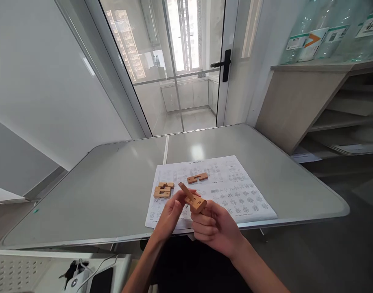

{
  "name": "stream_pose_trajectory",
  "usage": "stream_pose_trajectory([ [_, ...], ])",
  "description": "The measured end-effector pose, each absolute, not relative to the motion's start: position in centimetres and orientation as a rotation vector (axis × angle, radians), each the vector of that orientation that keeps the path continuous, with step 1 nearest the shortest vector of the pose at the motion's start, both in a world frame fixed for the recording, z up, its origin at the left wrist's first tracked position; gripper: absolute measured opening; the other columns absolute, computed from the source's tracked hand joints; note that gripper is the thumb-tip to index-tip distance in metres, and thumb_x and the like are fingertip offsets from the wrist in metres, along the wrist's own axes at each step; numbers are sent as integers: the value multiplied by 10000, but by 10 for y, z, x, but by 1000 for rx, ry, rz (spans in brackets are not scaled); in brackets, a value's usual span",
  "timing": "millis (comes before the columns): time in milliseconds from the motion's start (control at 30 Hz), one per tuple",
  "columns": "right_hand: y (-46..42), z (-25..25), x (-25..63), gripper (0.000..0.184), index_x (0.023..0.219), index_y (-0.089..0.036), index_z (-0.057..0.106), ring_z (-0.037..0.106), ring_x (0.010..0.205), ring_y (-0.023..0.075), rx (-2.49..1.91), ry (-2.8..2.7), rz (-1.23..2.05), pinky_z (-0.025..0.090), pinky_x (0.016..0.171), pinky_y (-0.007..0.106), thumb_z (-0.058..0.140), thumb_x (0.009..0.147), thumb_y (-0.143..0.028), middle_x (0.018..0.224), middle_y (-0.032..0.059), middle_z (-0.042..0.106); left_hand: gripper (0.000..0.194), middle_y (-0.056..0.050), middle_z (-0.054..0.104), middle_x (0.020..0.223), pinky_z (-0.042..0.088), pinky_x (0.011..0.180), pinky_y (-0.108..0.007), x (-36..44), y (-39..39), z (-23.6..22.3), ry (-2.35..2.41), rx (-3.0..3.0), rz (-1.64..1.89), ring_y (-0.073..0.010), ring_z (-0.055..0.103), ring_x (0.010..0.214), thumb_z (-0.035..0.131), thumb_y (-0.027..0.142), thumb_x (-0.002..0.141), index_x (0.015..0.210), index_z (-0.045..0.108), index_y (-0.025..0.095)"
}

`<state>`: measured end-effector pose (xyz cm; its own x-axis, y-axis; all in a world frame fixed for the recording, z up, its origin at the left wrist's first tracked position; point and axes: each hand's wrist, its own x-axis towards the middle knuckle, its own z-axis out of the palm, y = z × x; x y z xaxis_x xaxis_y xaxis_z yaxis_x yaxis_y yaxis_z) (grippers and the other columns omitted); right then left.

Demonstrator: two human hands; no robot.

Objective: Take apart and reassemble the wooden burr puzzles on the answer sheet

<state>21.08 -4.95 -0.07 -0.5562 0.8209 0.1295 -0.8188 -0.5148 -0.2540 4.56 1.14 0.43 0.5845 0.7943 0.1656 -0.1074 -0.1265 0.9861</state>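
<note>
Above the near part of a printed diagram sheet (250, 199), my two hands meet around wooden puzzle pieces. My right hand (215, 228) is closed on a notched wooden puzzle piece (199, 203) marked with a "2". A second, slimmer wooden piece (185, 189) slants up from it; whether the two interlock I cannot tell. My left hand (171, 213) has its fingers closed at the back of these pieces, fingertips partly hidden. One loose notched piece (197, 178) lies on the sheet beyond my hands. Several more pieces (162, 191) sit grouped on the sheet's left side.
The sheet rests on a grey table (113, 195) with a rounded right corner. Behind it is a glass door with a black handle (225, 66). A shelf unit (308, 97) with large bottles stands right. At lower left, a white surface holds a phone (101, 280), keys and cables.
</note>
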Motion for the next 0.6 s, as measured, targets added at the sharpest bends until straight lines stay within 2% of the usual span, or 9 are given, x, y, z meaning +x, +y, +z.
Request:
stream_pose_trajectory([
  [167,-47,-4,197,256,814,-175,553,124,409,47,-17,-349,2160,174,420,191,667,914,-381,491,-139,277,425,-80,708,1081,484,924,-321,50,7,4,692,1312,926,-229,636,1000,670,590,931,1049,765,193],
  [267,-46,0,199,309,839,-185,557,175,426,52,-209,-491,2158,199,440,200,660,924,-463,507,-132,308,382,-52,687,987,491,783,-271,50,9,-1,686,1094,1021,-162,618,831,741,558,891,959,759,183],
  [333,-42,2,207,370,892,-192,574,258,445,66,-515,-720,2027,249,469,214,607,953,-556,532,-114,369,399,-41,676,922,479,721,-256,50,11,-3,716,1002,1076,-146,603,776,786,564,847,930,747,175],
  [400,-35,2,220,406,929,-200,590,363,479,94,-934,-1037,1633,318,510,243,517,999,-594,575,-80,452,439,-44,675,889,472,695,-251,49,12,-6,784,975,1109,-151,600,775,798,584,824,930,740,161],
  [500,-14,-5,245,336,969,-221,600,535,601,166,-1479,-1513,669,436,602,306,407,1066,-479,710,-5,592,491,-71,694,926,468,669,-246,49,11,-13,924,1005,1116,-162,604,795,778,610,828,955,736,138],
  [533,-6,-8,253,262,1031,-219,606,594,696,198,-1519,-1547,564,475,674,344,432,1060,-414,837,39,653,499,-80,700,944,468,662,-246,49,11,-15,962,1035,1107,-164,606,793,763,616,837,962,733,133],
  [600,11,-15,266,212,1163,-210,612,638,923,257,-1539,-1618,479,503,816,403,497,1018,-313,1129,116,669,495,-80,702,939,470,657,-247,49,10,-20,1005,1127,1082,-161,607,769,729,618,867,964,727,132],
])
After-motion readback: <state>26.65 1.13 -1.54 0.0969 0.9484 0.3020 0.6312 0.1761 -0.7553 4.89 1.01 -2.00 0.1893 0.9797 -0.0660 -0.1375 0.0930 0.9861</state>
